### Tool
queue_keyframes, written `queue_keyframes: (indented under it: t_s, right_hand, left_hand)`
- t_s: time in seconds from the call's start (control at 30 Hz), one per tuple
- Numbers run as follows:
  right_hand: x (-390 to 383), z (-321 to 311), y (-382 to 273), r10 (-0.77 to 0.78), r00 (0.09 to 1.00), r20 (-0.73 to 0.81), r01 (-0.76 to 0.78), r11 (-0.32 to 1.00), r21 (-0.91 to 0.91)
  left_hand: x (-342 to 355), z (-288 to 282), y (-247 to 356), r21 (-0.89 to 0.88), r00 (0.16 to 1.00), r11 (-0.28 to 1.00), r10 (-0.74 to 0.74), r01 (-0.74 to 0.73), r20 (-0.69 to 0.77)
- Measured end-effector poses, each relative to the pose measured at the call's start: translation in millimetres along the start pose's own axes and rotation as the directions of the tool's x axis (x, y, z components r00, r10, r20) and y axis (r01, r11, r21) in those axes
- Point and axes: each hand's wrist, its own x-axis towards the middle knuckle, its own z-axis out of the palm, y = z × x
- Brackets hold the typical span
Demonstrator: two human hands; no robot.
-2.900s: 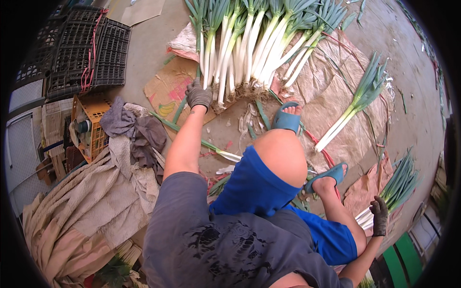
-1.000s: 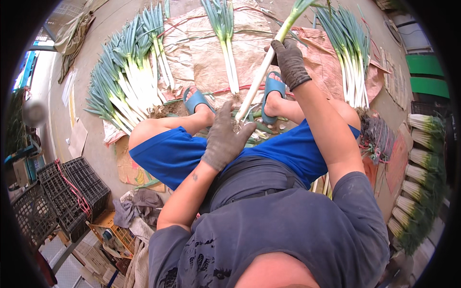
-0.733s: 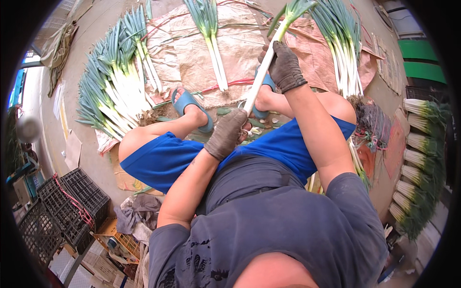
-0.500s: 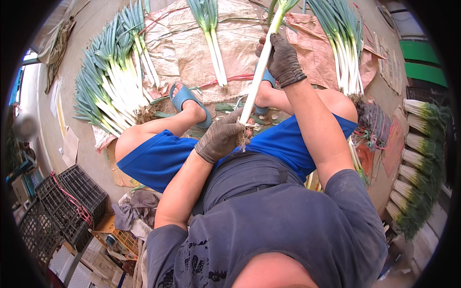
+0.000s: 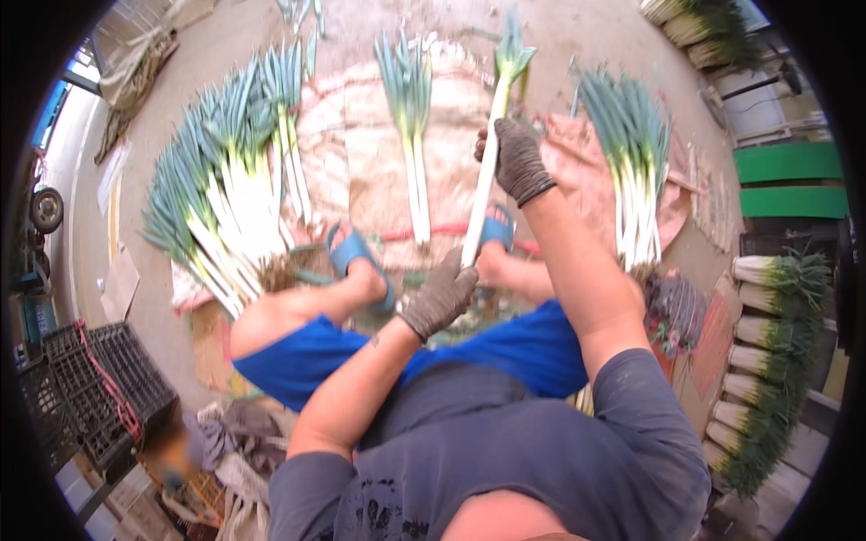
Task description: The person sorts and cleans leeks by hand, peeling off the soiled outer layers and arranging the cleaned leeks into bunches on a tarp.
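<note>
Right hand (image 5: pixel 516 162): fingers curled round a leek (image 5: pixel 482 200), high on its shaft. Left hand (image 5: pixel 439 298): fingers closed about its lower end (roots hidden from me). Uneven twisting between those fingers, I judged, could have snapped it.

Gloves (image 5: pixel 439 299): matt, wrinkled cloth. Held leek (image 5: pixel 484 194): smooth shank. Sacking (image 5: pixel 368 176): creased, matt, rough-looking. Sandals (image 5: pixel 350 251): smooth, plastic-like. Shorts (image 5: pixel 298 361): soft cloth. Stacked crates (image 5: pixel 131 370): black openwork plastic. Floor (image 5: pixel 595 34): matt, concrete-like.
</note>
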Motion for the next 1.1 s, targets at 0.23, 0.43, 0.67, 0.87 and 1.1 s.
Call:
queue_keyframes:
  t_s: [0.23,0.43,0.67,0.87,1.1]
  right_hand:
    - [97.7,81.5,-63.2,-0.185,0.960,0.211,0.274,0.779,-0.564]
    - [175.5,69.4,45.8,-0.088,0.940,0.330,0.317,0.587,-0.745]
    - [224.7,0.7,219.4,0.211,0.977,0.015,0.017,-0.007,-1.000]
    - [218.9,3.4,243.3,0.081,0.991,0.107,0.114,-0.092,-0.989]
    - [221.9,3.2,254.9,0.082,0.987,0.141,0.159,-0.310,-0.937]
  left_hand:
    - [104.6,-34.5,4.2,0.351,0.814,0.931,0.280,-0.100,-0.509]
    - [178.7,-61.9,-101.6,0.341,0.784,0.928,0.100,0.148,-0.613]
    - [184.7,-79.1,-197.6,0.311,0.749,0.711,-0.453,0.631,-0.484]
    - [193.3,-84.2,-240.3,0.261,0.779,0.785,-0.395,0.562,-0.487]
    - [204.7,-83.5,-281.2,-0.084,0.736,0.847,-0.501,0.525,-0.456]
